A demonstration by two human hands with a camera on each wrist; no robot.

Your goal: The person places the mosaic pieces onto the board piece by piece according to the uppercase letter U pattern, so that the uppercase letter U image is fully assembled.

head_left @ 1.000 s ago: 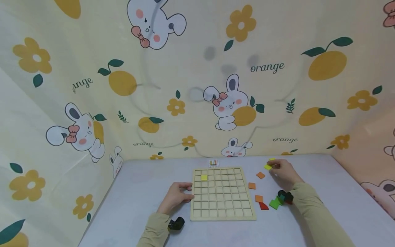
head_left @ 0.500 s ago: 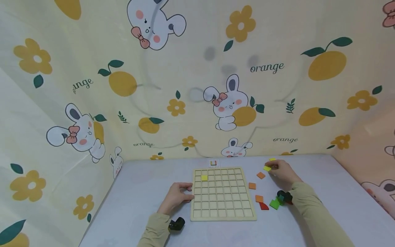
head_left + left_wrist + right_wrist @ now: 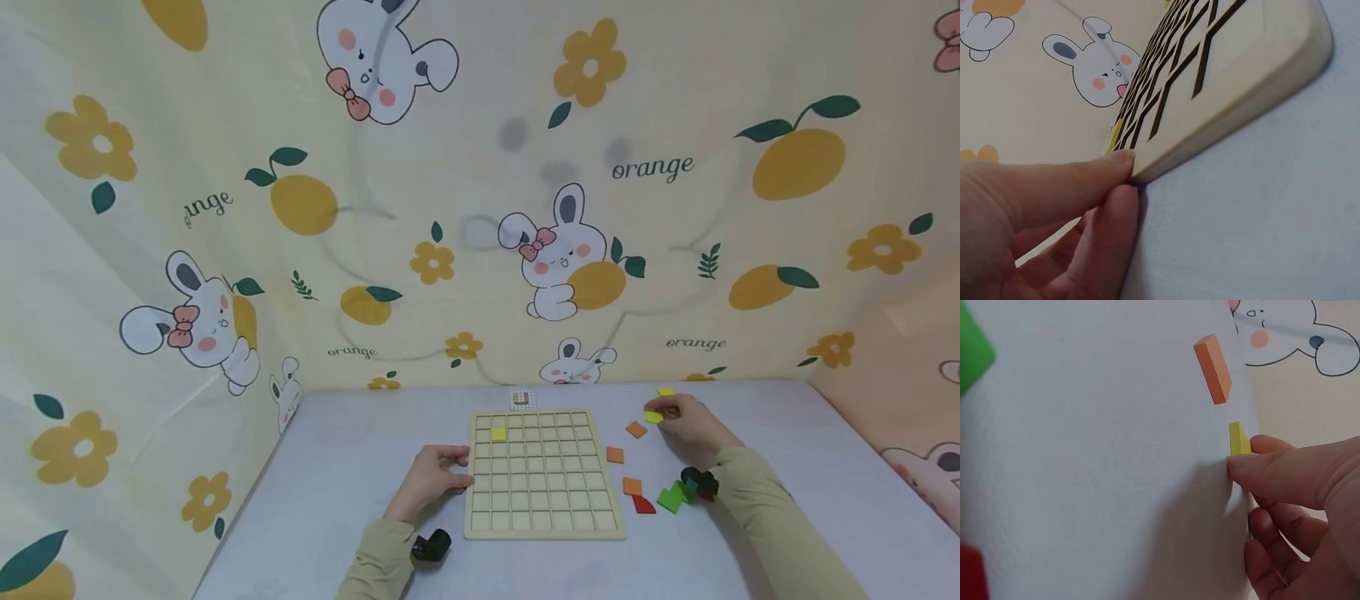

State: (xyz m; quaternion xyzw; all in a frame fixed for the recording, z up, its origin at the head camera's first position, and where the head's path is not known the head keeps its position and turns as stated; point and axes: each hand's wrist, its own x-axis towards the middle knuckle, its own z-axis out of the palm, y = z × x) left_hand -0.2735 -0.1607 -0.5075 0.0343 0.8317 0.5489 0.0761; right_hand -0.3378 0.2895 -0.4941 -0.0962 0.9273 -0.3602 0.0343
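My right hand (image 3: 692, 419) pinches a yellow square tile (image 3: 654, 417) between thumb and fingers, beyond the board's right side. In the right wrist view the tile (image 3: 1239, 439) pokes out past the thumb tip. A wooden grid board (image 3: 540, 533) lies on the table, and my left hand (image 3: 431, 481) holds its left edge. In the left wrist view thumb and finger pinch the board's rim (image 3: 1229, 119). One yellow tile (image 3: 498, 434) sits in a square near the board's upper left. Another yellow tile (image 3: 665, 391) lies just behind my right hand.
Several orange tiles (image 3: 615, 455) lie right of the board. Nearer me are a red quarter-round piece (image 3: 643, 504) and green tiles (image 3: 670, 500), partly hidden by the wrist camera (image 3: 701, 481). A small pattern card (image 3: 522, 400) lies behind the board. A printed cloth (image 3: 450, 317) hangs behind the table.
My right hand has drawn the yellow tile slightly toward me, away from the other yellow tile. My left hand stays on the board's edge. The head view has shifted slightly.
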